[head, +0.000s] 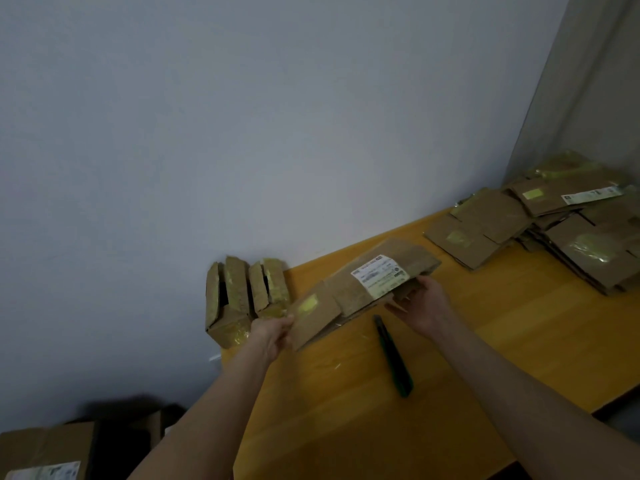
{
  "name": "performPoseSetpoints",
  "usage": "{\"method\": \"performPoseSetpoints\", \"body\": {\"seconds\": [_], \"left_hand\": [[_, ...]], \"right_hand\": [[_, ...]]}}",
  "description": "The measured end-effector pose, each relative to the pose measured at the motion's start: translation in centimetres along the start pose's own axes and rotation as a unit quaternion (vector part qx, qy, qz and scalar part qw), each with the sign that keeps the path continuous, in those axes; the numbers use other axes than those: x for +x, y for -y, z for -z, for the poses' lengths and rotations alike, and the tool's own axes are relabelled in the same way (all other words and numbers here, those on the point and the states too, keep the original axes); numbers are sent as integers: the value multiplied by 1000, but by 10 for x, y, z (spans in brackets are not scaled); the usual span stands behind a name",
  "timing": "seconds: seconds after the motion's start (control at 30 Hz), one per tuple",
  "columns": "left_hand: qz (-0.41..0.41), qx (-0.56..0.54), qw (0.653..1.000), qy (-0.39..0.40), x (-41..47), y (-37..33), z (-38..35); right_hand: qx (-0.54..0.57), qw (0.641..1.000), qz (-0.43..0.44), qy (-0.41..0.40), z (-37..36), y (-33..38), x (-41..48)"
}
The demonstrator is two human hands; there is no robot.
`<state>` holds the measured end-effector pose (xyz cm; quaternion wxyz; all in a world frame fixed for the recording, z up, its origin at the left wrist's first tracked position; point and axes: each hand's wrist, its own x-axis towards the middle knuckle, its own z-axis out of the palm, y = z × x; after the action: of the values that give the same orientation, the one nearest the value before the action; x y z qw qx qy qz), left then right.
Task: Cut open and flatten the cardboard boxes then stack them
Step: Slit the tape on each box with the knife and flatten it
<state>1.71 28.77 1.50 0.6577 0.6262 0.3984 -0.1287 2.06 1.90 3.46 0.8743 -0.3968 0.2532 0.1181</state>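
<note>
Brown cardboard, already flattened, the labelled box (pixel 349 292) is held low over the wooden table (pixel 485 358), its long axis running from near-left to far-right between the hands. The left hand (pixel 272 336) grips its near-left end; the right hand (pixel 422 304) holds the far-right end, fingers curled under the edge. The stack of flattened boxes (pixel 571 237) lies well off to the right, roughly along that axis, so the right hand is nearer and would likely lead the move. A dark cutter (pixel 393 355) lies on the table between the forearms; two uncut boxes (pixel 242 299) stand at the left edge.
</note>
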Motion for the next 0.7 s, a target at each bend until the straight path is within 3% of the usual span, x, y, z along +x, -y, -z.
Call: {"method": "performPoseSetpoints", "body": {"seconds": [0.1, 0.2, 0.3, 0.43, 0.57, 0.7], "left_hand": [[-6, -24, 1000, -8, 1, 1, 16], [-22, 1, 999, 41, -3, 3, 23], [-27, 30, 998, 39, -5, 17, 19], [-64, 110, 992, -13, 0, 32, 16], [-133, 228, 962, -64, 7, 33, 10], [-164, 200, 963, -72, 12, 25, 4]], "right_hand": [[-18, 999, -4, -32, 12, 5, 3], [-190, 979, -6, -75, 9, -4, 3], [-267, 959, -8, -96, 0, -24, 6], [-292, 950, -51, -100, -1, -41, 17], [-295, 949, -47, -100, 5, -50, 26], [-270, 953, -14, -135, 2, -55, 37]]}}
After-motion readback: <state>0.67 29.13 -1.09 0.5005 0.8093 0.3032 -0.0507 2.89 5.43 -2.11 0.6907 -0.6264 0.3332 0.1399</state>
